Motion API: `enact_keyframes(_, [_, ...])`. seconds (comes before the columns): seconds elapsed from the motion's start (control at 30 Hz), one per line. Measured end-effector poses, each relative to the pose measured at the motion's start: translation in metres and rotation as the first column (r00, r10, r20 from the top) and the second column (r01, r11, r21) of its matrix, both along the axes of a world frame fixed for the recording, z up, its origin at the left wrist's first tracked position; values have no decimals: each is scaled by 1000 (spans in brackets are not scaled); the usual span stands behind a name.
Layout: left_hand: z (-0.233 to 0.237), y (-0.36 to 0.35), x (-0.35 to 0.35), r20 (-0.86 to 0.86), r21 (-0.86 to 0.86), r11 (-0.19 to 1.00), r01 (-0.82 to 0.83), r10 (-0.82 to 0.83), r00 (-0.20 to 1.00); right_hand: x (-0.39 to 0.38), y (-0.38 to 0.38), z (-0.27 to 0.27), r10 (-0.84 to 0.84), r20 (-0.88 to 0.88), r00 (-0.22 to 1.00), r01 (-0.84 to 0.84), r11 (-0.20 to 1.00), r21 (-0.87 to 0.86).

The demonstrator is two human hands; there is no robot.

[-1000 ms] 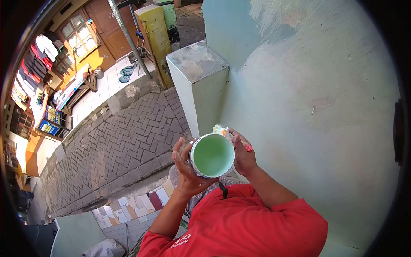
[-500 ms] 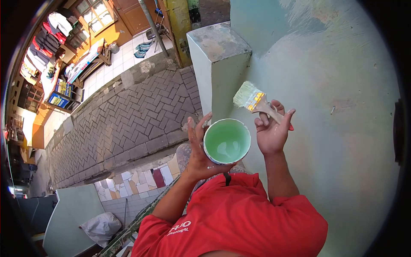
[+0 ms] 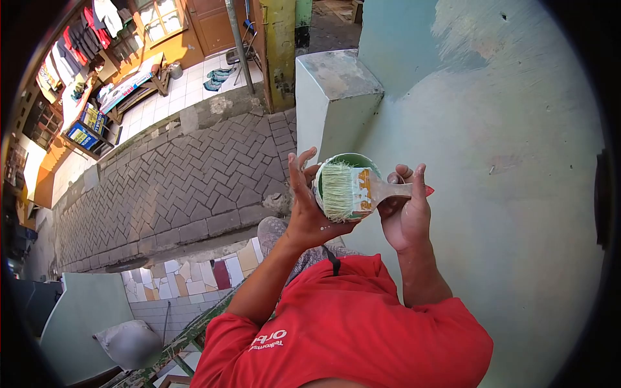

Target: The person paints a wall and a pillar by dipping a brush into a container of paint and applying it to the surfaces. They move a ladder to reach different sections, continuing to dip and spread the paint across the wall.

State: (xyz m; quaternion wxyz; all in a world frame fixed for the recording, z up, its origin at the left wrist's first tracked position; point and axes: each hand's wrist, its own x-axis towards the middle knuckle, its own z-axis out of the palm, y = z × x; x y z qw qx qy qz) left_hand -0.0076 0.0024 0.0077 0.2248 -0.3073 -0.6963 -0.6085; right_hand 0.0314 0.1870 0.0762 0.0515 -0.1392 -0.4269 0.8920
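Note:
My left hand (image 3: 306, 210) is wrapped round a small round paint tub (image 3: 349, 159), with dabs of pale paint on its fingers. Pale green paint coats the inside of the tub, now largely covered by the brush. In my right hand (image 3: 406, 210), a wide flat paintbrush (image 3: 359, 191) is gripped by its wooden handle, which ends in a red tip. The brush lies across the tub's mouth in this view, its pale green bristles pointing left toward my left fingers.
To my right rises a pale green wall (image 3: 491, 213) with rough, patchy paint. A low square pillar (image 3: 339, 97) juts out ahead. Grey paving (image 3: 194, 178) runs along the left, and a whitish sack (image 3: 129, 343) sits at lower left.
The brush has moved left and down from beside the tub to over its mouth, and its bristles have swung to point left. The tub has risen slightly in view.

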Motion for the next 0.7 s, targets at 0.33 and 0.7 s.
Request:
enact_keyframes(0.33, [5,-2,0,-3,46,997,54,-54,999,10,10,9,60,-202,978,-66,998,-21])
enact_keyframes(0.7, [8,-8,-5,0,72,997,32,-32,999,8,1,5,-73,-192,979,93,991,98])
